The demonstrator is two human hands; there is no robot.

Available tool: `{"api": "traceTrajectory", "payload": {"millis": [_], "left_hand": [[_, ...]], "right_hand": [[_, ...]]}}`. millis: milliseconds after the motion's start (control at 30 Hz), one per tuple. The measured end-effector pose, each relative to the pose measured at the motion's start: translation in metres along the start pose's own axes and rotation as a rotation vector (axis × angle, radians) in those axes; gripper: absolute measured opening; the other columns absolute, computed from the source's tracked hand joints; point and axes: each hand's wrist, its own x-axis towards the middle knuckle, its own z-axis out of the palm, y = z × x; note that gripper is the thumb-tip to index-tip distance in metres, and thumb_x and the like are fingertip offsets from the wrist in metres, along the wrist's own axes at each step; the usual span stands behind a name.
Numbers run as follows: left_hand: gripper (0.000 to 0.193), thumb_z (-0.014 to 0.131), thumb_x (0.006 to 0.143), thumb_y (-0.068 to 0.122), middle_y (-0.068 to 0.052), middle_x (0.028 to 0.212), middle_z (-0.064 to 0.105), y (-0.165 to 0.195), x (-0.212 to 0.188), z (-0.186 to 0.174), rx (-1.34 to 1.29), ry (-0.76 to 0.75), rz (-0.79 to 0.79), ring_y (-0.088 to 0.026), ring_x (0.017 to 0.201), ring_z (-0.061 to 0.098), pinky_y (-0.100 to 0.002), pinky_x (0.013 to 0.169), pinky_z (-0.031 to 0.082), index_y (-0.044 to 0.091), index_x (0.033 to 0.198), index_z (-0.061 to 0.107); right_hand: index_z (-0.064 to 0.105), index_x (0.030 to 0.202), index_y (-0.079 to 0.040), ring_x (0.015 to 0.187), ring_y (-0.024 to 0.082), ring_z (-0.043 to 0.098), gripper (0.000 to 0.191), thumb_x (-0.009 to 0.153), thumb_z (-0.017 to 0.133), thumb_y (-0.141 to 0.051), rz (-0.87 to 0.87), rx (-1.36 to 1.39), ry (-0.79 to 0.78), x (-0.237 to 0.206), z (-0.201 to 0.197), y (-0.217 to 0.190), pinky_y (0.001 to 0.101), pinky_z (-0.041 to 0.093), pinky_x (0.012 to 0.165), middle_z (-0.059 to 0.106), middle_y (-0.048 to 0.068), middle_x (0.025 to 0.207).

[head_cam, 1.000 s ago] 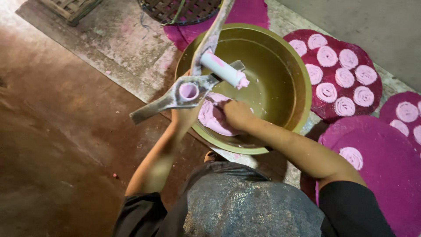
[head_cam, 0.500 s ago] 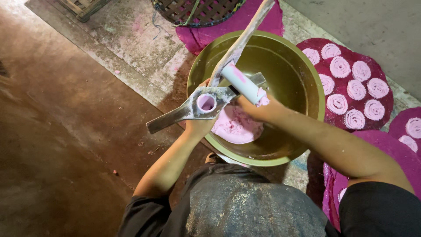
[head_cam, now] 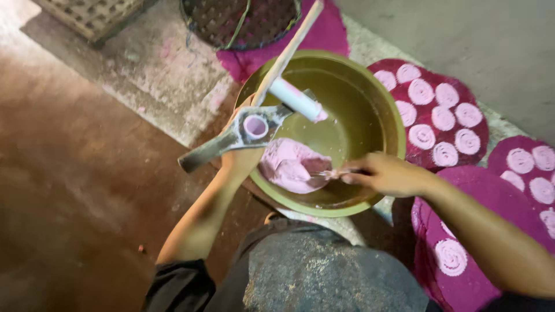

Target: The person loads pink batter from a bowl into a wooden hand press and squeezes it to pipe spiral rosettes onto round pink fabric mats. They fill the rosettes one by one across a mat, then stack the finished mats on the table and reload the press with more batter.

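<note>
A large green-gold basin (head_cam: 388, 124) stands on the ground and holds a lump of pink dough (head_cam: 289, 166). Over its left rim my left hand (head_cam: 241, 157) grips a metal press (head_cam: 231, 140) with a pink-lined cylinder (head_cam: 255, 126), a white plunger (head_cam: 296, 98) and a long wooden lever (head_cam: 289, 52). My right hand (head_cam: 388, 173) reaches into the basin from the right, its fingers pinching a small thin tool (head_cam: 329, 173) at the edge of the dough.
Round magenta mats (head_cam: 485, 124) with several pale pink coiled spirals (head_cam: 435, 118) lie to the right of the basin. A dark woven basket (head_cam: 243, 20) sits behind it, and a wooden lattice (head_cam: 92, 14) at top left. Brown floor spreads on the left.
My right hand has drawn back from the press to the right side of the basin and now pinches at the dough's edge. The press stays held over the left rim.
</note>
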Motion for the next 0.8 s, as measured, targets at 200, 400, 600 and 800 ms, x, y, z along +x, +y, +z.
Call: {"api": "traceTrajectory", "payload": {"millis": [200,400,600,800], "left_hand": [[0.071,0.081,0.076,0.027,-0.011,0.124,0.068,0.03,0.003,0.003,0.319,-0.228,0.082,-0.032,0.098,0.069,-0.044,0.08,0.058,0.011,0.141,0.059],[0.077,0.084,0.07,0.033,-0.011,0.104,0.069,0.036,0.002,0.025,0.397,-0.531,0.065,-0.028,0.086,0.069,-0.041,0.072,0.057,0.01,0.139,0.057],[0.043,0.079,0.079,0.024,-0.009,0.099,0.075,0.036,-0.018,0.031,-0.224,-0.428,-0.077,-0.02,0.09,0.072,-0.034,0.078,0.056,0.003,0.116,0.069],[0.041,0.077,0.084,0.028,-0.012,0.112,0.072,0.024,0.017,-0.003,0.446,-0.475,0.08,-0.029,0.094,0.07,-0.042,0.077,0.054,0.006,0.118,0.067]], "right_hand": [[0.076,0.123,0.0,0.083,0.022,0.057,0.039,0.11,0.059,-0.032,0.041,0.381,-0.042,-0.031,-0.04,0.044,0.0433,0.044,0.071,0.061,0.011,0.086],[0.073,0.119,-0.019,0.076,0.02,0.071,0.029,0.103,0.055,-0.036,-0.047,-0.342,0.161,-0.016,-0.045,-0.031,0.0368,0.053,0.064,0.073,0.006,0.084],[0.061,0.105,-0.007,0.071,0.026,0.07,0.022,0.085,0.063,-0.016,-0.271,-1.015,0.33,-0.008,0.006,-0.104,0.0392,0.057,0.059,0.065,0.01,0.085],[0.059,0.111,-0.014,0.069,0.024,0.071,0.022,0.089,0.059,-0.018,0.177,-0.996,0.199,-0.063,-0.047,-0.129,0.0398,0.057,0.052,0.062,0.005,0.086]]}}
